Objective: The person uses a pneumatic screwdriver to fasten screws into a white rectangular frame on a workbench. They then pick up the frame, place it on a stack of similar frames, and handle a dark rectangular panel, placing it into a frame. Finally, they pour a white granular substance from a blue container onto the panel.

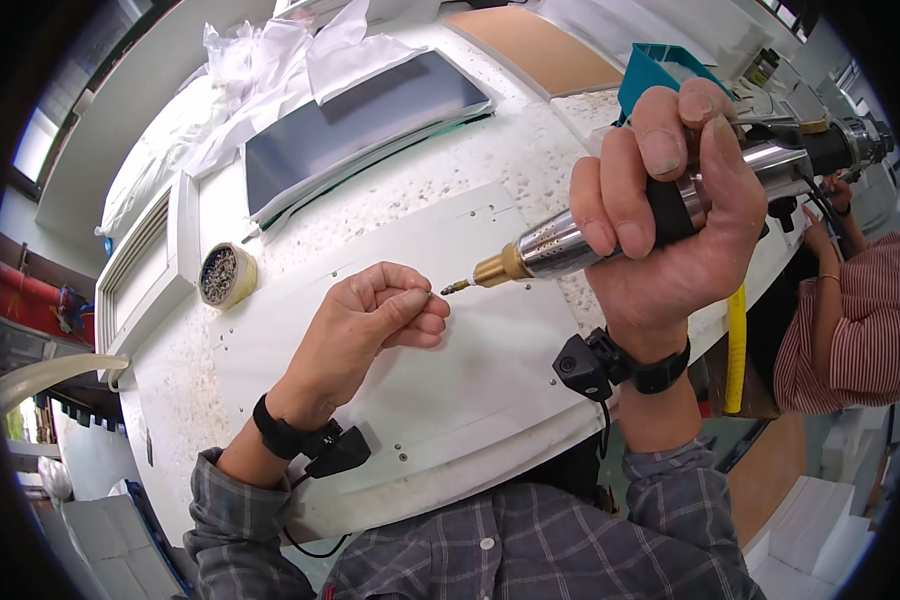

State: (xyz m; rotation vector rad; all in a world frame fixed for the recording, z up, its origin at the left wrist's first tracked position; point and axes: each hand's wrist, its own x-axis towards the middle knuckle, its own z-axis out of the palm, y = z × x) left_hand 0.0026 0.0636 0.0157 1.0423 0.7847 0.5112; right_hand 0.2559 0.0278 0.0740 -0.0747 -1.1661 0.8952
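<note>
Presently, I record at left a tub (246,284) of small hardware, at centre several screws (403,457) apparently already set in the white panel (500,370), the left hand (375,315) pinching a likely fastener (430,293), seemingly not yet driven, and upper right, the right hand (685,255) gripping the power driver (550,248).

Bright, even light; soft shadows on white panel (490,395); glare on chrome driver (555,246); fisheye-bent edges, blackened corners.

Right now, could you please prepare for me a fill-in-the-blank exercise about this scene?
The right grip holds a power tool whose tip points to the person's ____ side.
Under the left grip lies a large panel, coloured ____.
The ribbed hose is coloured ____.
The co-worker's shirt has a pattern of ____.

Missing words: left; white; yellow; stripes.
</note>
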